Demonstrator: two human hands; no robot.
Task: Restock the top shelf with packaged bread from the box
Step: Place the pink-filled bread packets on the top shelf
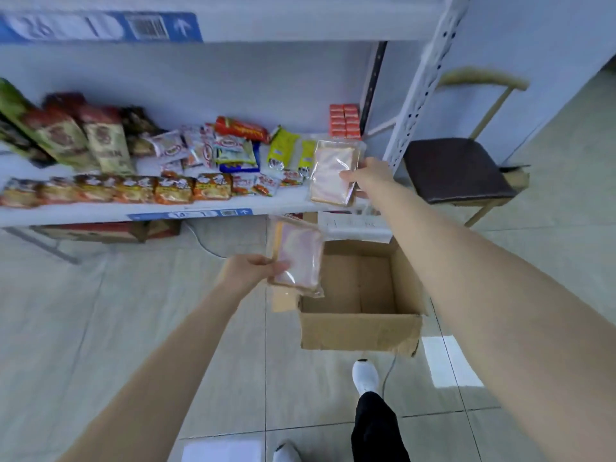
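Note:
My right hand (368, 176) grips a clear-wrapped pack of sliced bread (333, 171) at the right end of the white shelf (83, 213), over its front edge. My left hand (253, 271) holds a second bread pack (298, 258) in the air, lower down, above the left rim of the open cardboard box (360, 331) on the floor. The box's inside shows only bare cardboard. A higher shelf board (266, 25) with a blue label strip runs along the top of the view.
Snack packets and noodle packs (176, 188) fill the shelf's left and middle. Orange cartons (345, 121) stand at its back right. A white upright post (423, 81) frames the shelf; a dark-cushioned chair (456, 168) stands right of it. My white shoes (365, 376) are behind the box.

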